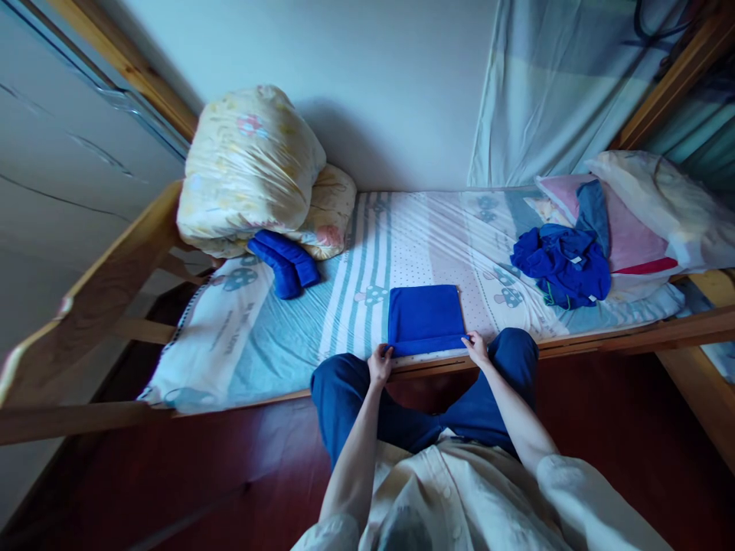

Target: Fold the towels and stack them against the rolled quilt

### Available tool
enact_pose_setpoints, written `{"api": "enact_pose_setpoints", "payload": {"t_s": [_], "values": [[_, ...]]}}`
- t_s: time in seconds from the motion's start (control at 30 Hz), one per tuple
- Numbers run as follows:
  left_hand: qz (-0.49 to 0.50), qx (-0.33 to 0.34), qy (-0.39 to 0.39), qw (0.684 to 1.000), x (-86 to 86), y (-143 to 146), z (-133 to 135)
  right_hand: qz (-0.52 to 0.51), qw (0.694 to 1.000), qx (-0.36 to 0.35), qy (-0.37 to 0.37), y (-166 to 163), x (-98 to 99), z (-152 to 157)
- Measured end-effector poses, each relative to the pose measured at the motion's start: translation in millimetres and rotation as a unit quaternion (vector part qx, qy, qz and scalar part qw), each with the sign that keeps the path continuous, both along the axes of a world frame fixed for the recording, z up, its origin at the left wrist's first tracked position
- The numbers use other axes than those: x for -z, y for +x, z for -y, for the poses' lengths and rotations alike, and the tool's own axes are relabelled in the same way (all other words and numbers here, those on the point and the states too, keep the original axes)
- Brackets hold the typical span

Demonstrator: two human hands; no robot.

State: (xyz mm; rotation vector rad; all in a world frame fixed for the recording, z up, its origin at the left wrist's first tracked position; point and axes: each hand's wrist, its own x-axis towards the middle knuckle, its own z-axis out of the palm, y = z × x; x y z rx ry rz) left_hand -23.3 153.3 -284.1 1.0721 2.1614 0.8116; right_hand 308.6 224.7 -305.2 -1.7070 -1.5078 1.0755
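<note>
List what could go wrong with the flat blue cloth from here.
The flat blue cloth lies close to the near edge of the bed, so a tug might slide it off. The left hand and right hand hold its near corners; uneven pulling could skew it.

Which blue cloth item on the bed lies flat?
The blue square held by the left hand and right hand; the blue heap to its right is crumpled, and the blue bundle by the quilt is rounded and thick.
</note>
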Motion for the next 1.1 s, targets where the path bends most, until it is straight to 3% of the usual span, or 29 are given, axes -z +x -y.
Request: {"api": "enact_pose_setpoints", "payload": {"t_s": [0.47, 0.67, 1.1], "values": [[-0.029, -0.007, -0.014, 0.999, 0.5, 0.9, 4.4, 0.057, 0.998, -0.002, -0.015, 3.1, -10.4, 8.0], [-0.033, -0.011, -0.049, 0.998, 12.5, 1.1, 1.0, 0.075, 0.997, -0.002, -0.028, -0.6, -12.0, 4.7], [-0.031, -0.01, -0.178, 0.984, 41.2, -11.8, -16.9, 0.112, 0.989, 0.022, -0.09, -3.7, 7.2, 3.4]]}}
